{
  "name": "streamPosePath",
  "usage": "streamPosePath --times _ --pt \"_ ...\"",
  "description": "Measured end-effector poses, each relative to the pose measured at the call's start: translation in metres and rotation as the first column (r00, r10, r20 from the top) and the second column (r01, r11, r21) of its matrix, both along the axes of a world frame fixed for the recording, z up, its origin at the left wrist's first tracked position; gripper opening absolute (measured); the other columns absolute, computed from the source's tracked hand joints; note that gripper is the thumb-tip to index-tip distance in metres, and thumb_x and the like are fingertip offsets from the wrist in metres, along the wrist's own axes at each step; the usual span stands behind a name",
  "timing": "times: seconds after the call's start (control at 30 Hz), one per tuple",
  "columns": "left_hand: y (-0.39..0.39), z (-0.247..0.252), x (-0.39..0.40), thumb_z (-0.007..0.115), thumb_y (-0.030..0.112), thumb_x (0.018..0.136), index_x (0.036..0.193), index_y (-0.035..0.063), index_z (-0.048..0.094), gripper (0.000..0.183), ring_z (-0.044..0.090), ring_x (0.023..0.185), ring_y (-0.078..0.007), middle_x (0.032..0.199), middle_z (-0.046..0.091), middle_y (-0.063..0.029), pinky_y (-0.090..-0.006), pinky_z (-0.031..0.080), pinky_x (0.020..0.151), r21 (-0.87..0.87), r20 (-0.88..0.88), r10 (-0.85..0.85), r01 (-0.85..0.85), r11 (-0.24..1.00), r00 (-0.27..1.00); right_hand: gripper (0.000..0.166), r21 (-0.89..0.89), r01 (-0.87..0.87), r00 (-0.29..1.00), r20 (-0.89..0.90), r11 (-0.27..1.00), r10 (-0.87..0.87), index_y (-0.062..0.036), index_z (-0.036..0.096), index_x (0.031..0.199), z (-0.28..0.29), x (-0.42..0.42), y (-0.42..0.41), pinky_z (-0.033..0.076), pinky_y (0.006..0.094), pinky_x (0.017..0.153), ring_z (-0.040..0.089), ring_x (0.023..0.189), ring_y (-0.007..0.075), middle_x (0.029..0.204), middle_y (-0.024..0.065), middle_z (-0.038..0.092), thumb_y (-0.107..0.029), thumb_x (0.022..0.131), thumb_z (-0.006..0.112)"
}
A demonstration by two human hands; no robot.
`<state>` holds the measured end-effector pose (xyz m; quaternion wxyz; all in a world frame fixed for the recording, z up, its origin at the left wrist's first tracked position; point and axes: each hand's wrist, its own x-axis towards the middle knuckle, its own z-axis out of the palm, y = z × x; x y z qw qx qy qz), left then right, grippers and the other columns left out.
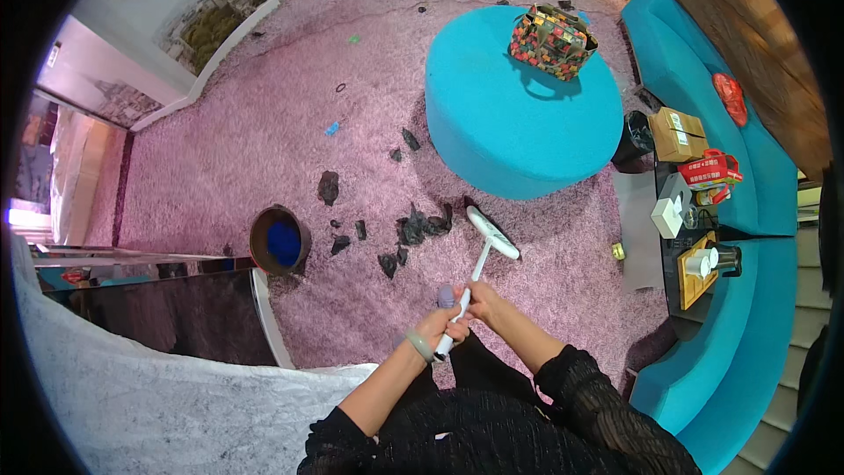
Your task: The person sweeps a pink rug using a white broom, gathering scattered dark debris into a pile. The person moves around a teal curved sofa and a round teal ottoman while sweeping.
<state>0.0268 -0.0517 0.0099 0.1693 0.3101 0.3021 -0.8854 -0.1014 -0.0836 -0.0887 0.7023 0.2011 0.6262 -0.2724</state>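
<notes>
My left hand is closed around the lower part of the white handle of a T-headed floor sweeping tool. Further up the same handle, my right hand also grips it. The tool's wide white head rests on the pink carpet, and its underside is hidden. Left of the head lies a heap of torn black plastic scraps. Smaller black pieces and a larger one are scattered towards a brown bin with something blue inside.
A round turquoise ottoman bearing a flowered bag stands ahead. To the right, a curved turquoise sofa borders a dark table with a cardboard box, a tissue box and a wooden tray. A bed is at left.
</notes>
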Motion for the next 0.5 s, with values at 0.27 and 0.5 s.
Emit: streamPosePath --times 0.27,0.5 --pt "0.008 0.047 0.0 0.039 0.016 0.086 0.081 0.0034 0.038 0.014 0.031 0.044 -0.004 0.062 0.036 -0.0028 -0.014 0.026 0.032 -0.117 0.387 -0.032 0.083 0.99 0.921 0.023 0.13 0.184 0.908 0.357 0.974 -0.22 -0.0088 0.031 0.064 0.011 0.03 0.011 0.024 0.0238 0.032 0.029 0.037 0.0101 0.048 0.0007 0.028 -0.019 0.085 0.033" --pt "0.016 0.081 -0.026 0.036 0.017 0.087 0.079 0.0053 0.036 0.014 0.03 0.045 -0.0049 0.063 0.037 -0.0021 -0.0153 0.027 0.035 -0.204 0.371 -0.107 0.193 0.96 0.923 0.02 -0.027 0.175 0.924 0.35 0.984 -0.155 -0.009 0.031 0.067 0.04 0.01 0.022 0.022 0.0218 0.032 0.024 0.037 0.0092 0.05 0.0005 0.028 -0.017 0.086 0.031"
